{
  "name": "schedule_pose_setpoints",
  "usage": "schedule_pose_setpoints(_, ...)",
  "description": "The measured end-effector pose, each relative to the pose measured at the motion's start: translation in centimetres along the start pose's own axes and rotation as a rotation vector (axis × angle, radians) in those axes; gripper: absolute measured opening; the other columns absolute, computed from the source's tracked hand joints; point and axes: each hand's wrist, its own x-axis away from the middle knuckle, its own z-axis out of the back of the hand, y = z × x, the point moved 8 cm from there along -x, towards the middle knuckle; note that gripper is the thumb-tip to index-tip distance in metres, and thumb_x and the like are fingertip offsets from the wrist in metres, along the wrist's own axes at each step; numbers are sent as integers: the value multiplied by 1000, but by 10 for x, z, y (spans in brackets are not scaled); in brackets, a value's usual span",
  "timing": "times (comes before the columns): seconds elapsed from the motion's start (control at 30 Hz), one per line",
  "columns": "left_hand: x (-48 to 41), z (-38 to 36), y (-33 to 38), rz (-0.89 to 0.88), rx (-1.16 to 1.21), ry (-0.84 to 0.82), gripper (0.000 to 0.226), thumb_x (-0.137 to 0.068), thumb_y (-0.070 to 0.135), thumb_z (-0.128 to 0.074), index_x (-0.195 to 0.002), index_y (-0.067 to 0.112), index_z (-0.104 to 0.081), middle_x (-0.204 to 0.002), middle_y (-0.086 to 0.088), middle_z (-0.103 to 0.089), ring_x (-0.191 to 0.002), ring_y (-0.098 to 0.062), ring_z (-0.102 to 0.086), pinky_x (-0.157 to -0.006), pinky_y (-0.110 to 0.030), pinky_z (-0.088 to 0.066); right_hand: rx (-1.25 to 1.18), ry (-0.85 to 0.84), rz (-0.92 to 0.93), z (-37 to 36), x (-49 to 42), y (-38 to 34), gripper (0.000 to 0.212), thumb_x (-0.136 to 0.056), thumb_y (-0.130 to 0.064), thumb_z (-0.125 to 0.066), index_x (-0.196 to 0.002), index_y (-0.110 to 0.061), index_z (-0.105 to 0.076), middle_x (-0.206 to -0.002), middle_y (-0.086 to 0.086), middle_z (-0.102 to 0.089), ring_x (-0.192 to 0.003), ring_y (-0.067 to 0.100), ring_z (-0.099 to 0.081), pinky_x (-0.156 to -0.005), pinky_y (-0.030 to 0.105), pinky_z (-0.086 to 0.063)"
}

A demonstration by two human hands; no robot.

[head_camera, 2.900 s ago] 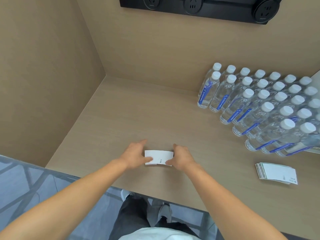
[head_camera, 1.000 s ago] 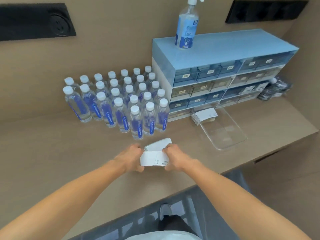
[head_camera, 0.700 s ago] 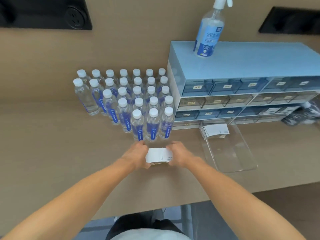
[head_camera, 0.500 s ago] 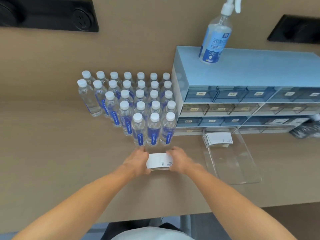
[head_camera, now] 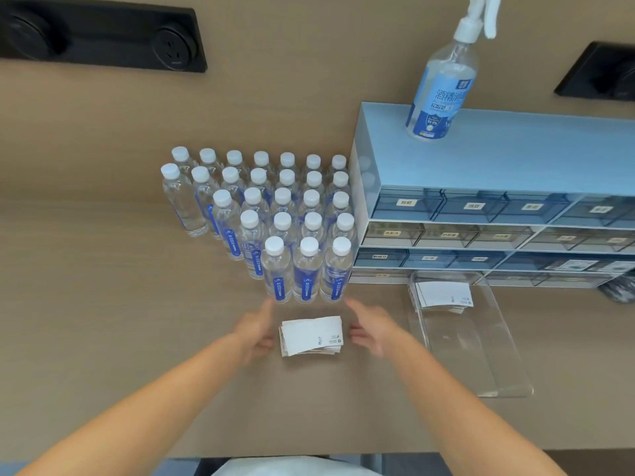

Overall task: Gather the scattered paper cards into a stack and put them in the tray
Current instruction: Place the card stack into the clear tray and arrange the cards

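Note:
A stack of white paper cards (head_camera: 312, 335) lies flat on the wooden desk, slightly fanned at its left edge. My left hand (head_camera: 256, 329) is just left of the stack, fingers apart, barely off it. My right hand (head_camera: 369, 329) is just right of it, open, a small gap between fingers and cards. To the right lies a clear plastic tray (head_camera: 481, 359), and a second pile of white cards (head_camera: 443, 296) rests at its far end.
Several water bottles (head_camera: 275, 221) stand in rows right behind the card stack. A blue drawer cabinet (head_camera: 498, 207) sits at the back right with a spray bottle (head_camera: 443, 87) on top. The desk's front edge runs below my forearms.
Both hands held the card stack pressed between them half a second ago; now they have let go and spread apart, and the stack rests on the desk.

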Motion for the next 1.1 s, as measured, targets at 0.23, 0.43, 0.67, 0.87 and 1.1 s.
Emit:
schedule_pose_setpoints(0.23, 17, -31, 3, 155, 235, -156, 79, -92, 71, -26, -130, 4, -47, -96, -15, -67, -80, -27, -64, -71, -35, -47, -167, -101, -128, -48, 14, 11, 44, -94, -50, -53, -126, -21, -45, -105, 13, -71, -92, 26, -72, -82, 40, -59)
schedule_pose_setpoints(0.43, 12, -20, 12, 38, -2, -204, 70, -85, 72, -44, -132, 20, -52, -101, -9, -71, -89, -20, -67, -112, -41, -36, 112, -80, -12, -39, 7, 4, 66, -86, -55, -61, -137, -15, -48, -127, 6, -64, -116, 23, -60, -101, 35, -44)
schedule_pose_setpoints(0.67, 18, -42, 45, -646, -1072, -80, 88, -63, 43, -82, -137, 18, -41, -140, 0, -46, -132, -24, -41, -104, -34, -41, 1126, -175, 428, -57, 13, -23, 82, -64, -37, -86, -134, -14, -50, -132, 3, -54, -126, 24, -50, -96, 30, -43)
schedule_pose_setpoints(0.87, 2, -61, 34, -637, -1342, 31, 38, -79, 19, -71, -112, 13, -54, -117, -11, -62, -106, -31, -61, -80, -33, -46, 1393, -2, 585, -69, 9, -20, 40, -77, -11, -70, -114, -11, -54, -117, 14, -59, -107, 36, -60, -86, 38, -51)
schedule_pose_setpoints(1.1, -3, -70, 27, -654, -1401, 46, 37, -81, 9, -66, -115, 8, -50, -119, -14, -58, -110, -34, -58, -86, -36, -46, 1407, 9, 630, -76, 3, -11, 43, -79, -4, -67, -118, -9, -50, -123, 13, -53, -116, 32, -52, -92, 39, -46)
